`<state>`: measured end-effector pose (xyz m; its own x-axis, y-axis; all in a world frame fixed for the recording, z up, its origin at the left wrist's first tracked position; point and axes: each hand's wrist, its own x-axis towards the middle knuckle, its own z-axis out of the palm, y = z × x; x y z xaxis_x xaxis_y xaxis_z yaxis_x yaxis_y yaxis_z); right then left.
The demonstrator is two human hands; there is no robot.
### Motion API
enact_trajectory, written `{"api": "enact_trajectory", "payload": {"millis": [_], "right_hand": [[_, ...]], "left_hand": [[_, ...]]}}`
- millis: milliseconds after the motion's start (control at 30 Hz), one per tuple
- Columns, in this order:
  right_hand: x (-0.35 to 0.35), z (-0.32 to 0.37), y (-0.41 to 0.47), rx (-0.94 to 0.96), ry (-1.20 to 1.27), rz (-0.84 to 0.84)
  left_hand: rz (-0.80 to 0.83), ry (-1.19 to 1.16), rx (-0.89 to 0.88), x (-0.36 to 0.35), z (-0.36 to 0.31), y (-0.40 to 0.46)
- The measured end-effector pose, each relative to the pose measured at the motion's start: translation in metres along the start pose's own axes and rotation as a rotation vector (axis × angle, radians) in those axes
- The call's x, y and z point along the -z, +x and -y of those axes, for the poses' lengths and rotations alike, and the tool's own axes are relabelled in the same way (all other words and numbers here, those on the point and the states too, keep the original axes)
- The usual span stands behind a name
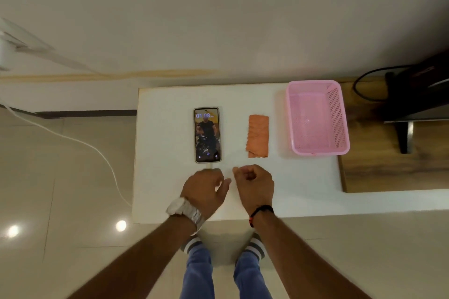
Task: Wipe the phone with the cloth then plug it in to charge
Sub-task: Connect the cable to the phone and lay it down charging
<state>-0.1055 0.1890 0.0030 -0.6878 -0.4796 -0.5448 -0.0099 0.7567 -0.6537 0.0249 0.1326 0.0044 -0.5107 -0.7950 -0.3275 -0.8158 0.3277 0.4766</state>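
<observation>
Orange cloth (258,136) lies mid-frame on the desk (170,189), right of the lit phone (207,135). My left hand (205,188) hangs relaxed, my right hand (255,185) curled, both holding nothing. A careless tug on the white cable (97,150) at left could drag the phone.

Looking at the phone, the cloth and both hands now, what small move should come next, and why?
Probably the right hand should reach forward to pick up the folded orange cloth. Wiping comes first, and the cloth lies untouched on the white table just beyond that hand, which holds nothing. The lit black smartphone lies flat beside the cloth, screen up. The left hand is also empty.
</observation>
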Motion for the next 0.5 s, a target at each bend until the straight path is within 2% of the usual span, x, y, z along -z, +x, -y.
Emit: {"api": "enact_trajectory", "payload": {"millis": [100,233,367,500], "right_hand": [[0.019,0.002,0.026,-0.056,0.069,-0.142],[0.034,0.005,0.056,-0.171,0.148,-0.198],[0.035,0.009,0.073,-0.271,0.197,-0.200],[0.028,0.012,0.081,-0.306,0.113,-0.208]], "left_hand": [[-0.074,-0.099,-0.093,0.009,-0.028,0.048],[-0.042,-0.091,-0.150,0.008,-0.055,0.108],[0.051,0.044,-0.178,0.004,-0.073,0.150],[0.206,0.260,-0.238,0.000,-0.086,0.175]]}}
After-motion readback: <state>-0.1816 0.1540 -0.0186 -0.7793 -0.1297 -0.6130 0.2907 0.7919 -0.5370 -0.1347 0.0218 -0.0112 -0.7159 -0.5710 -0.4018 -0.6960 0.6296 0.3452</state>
